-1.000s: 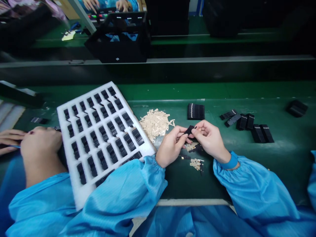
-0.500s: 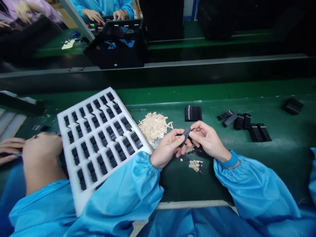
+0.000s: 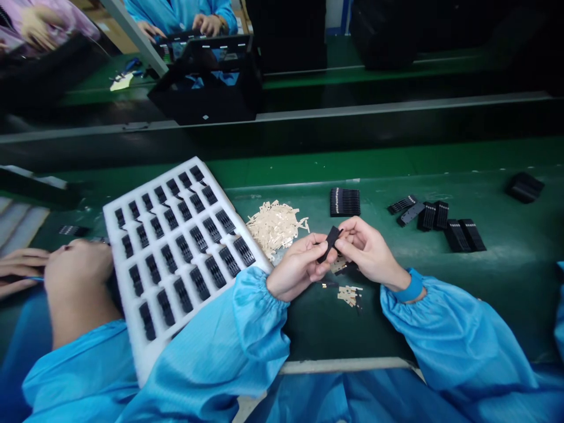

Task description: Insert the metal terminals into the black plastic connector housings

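Both my hands meet over the green bench and pinch one small black flat part (image 3: 329,242) between their fingertips. My left hand (image 3: 297,267) grips its lower end; my right hand (image 3: 368,249) grips its upper end. A white foam tray (image 3: 132,341) with rows of black parts in slots lies to the left, under my left sleeve. A pile of beige paper strips (image 3: 275,223) sits just beyond my left hand. A few beige scraps (image 3: 349,294) lie under my wrists.
Black ribbed parts (image 3: 345,201) and several more (image 3: 440,220) lie to the right, one further off (image 3: 524,187). A co-worker's hands (image 3: 66,276) rest at the left edge. A black box (image 3: 207,88) stands beyond the raised rail, with other people's hands behind it.
The black part has turned in my fingers, from lying flat to standing more upright. My hands stayed in place; the view tilted slightly.
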